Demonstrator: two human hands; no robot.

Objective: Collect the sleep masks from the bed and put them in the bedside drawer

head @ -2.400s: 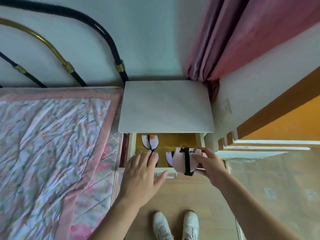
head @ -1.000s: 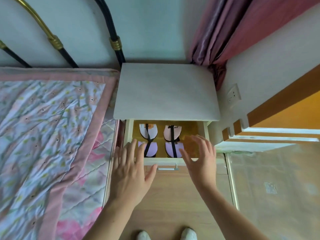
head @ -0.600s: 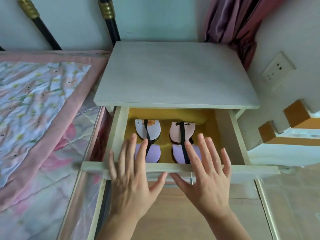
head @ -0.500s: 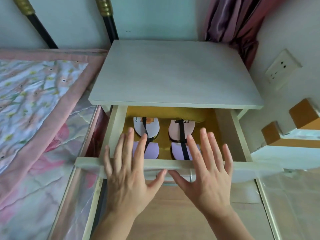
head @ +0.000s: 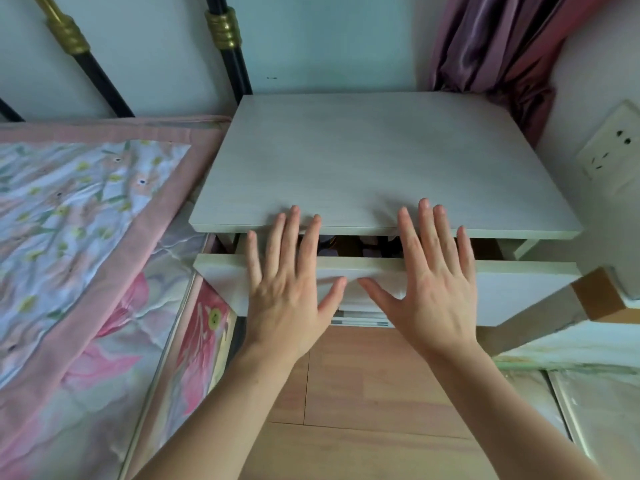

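Head view | left hand (head: pixel 287 289) and right hand (head: pixel 433 289): fingers straight, spread, flat on drawer front (head: pixel 519 289), gripping nothing | sleep masks (head: pixel 363 249) barely visible inside narrow gap | advice: push evenly, lift fingertips clear of nightstand top (head: pixel 381 161).

One head-worn wide-angle view, looking forward and steeply down at a bedside cabinet from close range.

The camera sits above and in front of the cabinet (head: pixel 381 161), whose top fills the centre and upper middle of the frame, with the drawer front (head: pixel 519 289) just below it. Both forearms enter from the bottom edge, the left hand (head: pixel 287 296) and right hand (head: pixel 433 292) lying at mid-frame, near the lens. The bed (head: pixel 69 237) takes the left side, the curtain (head: pixel 502 57) the upper right, the floor (head: pixel 363 393) the lower centre. Straight edges bow towards the frame borders. There is no second view to share anything with.
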